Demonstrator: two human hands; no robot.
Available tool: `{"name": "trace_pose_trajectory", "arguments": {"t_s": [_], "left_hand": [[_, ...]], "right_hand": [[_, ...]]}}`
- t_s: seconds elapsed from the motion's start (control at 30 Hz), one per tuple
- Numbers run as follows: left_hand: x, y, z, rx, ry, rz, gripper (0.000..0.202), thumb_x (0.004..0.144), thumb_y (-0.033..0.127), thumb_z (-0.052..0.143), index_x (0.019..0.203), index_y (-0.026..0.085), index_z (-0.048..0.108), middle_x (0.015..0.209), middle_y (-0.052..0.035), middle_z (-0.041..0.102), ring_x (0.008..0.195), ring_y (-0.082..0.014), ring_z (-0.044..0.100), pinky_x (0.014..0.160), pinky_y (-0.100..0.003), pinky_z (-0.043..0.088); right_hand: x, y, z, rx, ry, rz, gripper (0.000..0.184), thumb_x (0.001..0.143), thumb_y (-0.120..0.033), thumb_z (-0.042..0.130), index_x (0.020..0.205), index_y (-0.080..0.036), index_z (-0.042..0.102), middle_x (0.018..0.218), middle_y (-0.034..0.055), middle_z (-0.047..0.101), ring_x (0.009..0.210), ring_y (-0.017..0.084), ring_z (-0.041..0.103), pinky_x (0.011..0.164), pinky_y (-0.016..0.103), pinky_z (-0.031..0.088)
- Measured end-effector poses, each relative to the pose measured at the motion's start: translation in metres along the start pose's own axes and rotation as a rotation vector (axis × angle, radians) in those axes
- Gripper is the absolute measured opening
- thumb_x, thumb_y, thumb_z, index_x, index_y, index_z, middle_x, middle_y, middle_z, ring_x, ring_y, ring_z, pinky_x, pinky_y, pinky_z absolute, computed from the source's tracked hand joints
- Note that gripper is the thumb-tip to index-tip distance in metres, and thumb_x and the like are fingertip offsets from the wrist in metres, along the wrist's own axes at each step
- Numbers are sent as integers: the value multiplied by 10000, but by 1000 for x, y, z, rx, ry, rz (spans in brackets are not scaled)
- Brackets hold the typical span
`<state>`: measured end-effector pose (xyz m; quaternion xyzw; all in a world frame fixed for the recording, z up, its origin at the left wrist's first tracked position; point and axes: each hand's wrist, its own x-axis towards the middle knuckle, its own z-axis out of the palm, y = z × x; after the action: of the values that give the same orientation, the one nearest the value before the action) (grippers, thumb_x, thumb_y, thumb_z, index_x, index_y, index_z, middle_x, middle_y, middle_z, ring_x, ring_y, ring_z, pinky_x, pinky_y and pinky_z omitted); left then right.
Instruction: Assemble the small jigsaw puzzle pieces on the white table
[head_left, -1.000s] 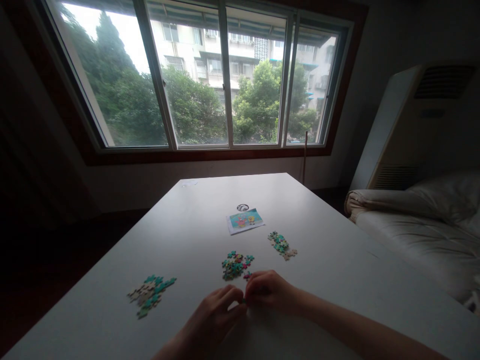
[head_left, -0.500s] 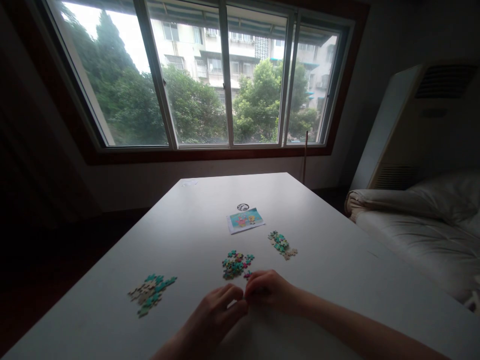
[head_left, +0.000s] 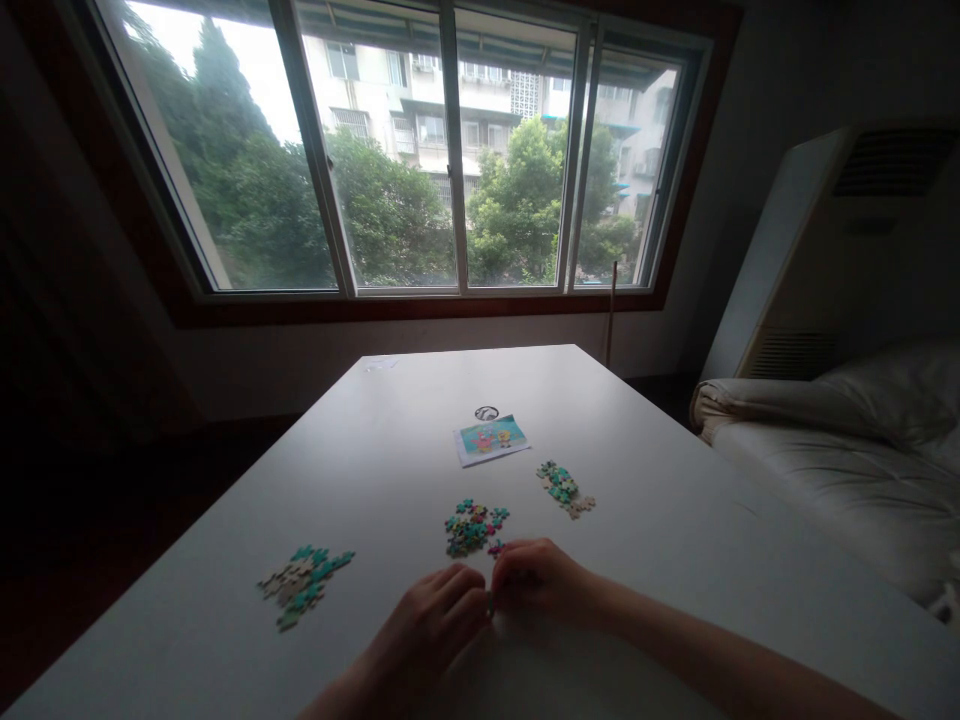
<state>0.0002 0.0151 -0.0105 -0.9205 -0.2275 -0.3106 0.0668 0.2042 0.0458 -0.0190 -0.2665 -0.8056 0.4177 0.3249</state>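
Note:
My left hand (head_left: 442, 612) and my right hand (head_left: 541, 576) meet fingertip to fingertip near the front of the white table (head_left: 375, 470). Pinched between them is a small jigsaw puzzle piece (head_left: 490, 603), seen only as a thin edge; the fingers cover the rest. Just beyond the hands lies a heap of teal, yellow and pink puzzle pieces (head_left: 469, 528). One pink piece (head_left: 496, 548) sits beside my right fingers. Both hands are closed.
A second pile of pieces (head_left: 304, 583), some face down, lies at left. A smaller pile (head_left: 561, 484) is to the right. Farther back are a picture card (head_left: 491, 440) and a round black-and-white item (head_left: 486, 413). A sofa (head_left: 825, 470) stands at right.
My left fingers have curled in more and turned slightly, and the edge of the piece now shows between the hands. My right hand has barely moved. The piles look the same.

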Motion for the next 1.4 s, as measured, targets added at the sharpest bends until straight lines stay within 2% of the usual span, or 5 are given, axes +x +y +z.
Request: {"name": "trace_pose_trajectory", "arguments": {"t_s": [0.5, 0.77, 0.97, 1.17, 1.4], "left_hand": [[-4, -2, 2, 27, 35, -18, 171, 917, 174, 454, 747, 174, 481, 701, 0, 545, 598, -116, 500, 524, -215, 378], [-4, -2, 2, 5, -45, -59, 177, 904, 182, 469, 727, 175, 464, 704, -4, 548, 620, -119, 504, 559, -217, 396], [-2, 0, 0, 9, -99, -73, 210, 912, 185, 450, 702, 174, 461, 694, -6, 553, 621, -119, 505, 561, -214, 387], [-3, -4, -1, 121, -283, -160, 227, 909, 189, 435, 690, 175, 493, 698, -15, 566, 628, -144, 524, 569, -242, 378], [0, -43, -43, 224, -683, -664, 147, 845, 165, 436, 775, 174, 565, 840, -50, 616, 740, -180, 592, 641, -270, 397]], "right_hand": [[-1, -5, -1, 0, 2, 66, 171, 768, -298, 644, 738, -133, 675, 709, 9, 567, 627, 101, 510, 580, 206, 400], [3, -1, -3, -246, 308, 260, 96, 750, -188, 622, 676, -132, 647, 599, -11, 553, 573, 101, 461, 554, 214, 344], [3, 1, -4, -337, 293, 287, 91, 755, -197, 614, 693, -144, 655, 629, -4, 584, 586, 108, 476, 572, 215, 340], [3, 1, -5, -451, 304, 336, 152, 794, -219, 584, 668, -142, 623, 617, -7, 570, 584, 104, 460, 558, 209, 309], [2, 1, -6, -503, 225, 275, 192, 815, -197, 557, 639, -143, 611, 693, 18, 589, 637, 119, 507, 595, 221, 355]]}}
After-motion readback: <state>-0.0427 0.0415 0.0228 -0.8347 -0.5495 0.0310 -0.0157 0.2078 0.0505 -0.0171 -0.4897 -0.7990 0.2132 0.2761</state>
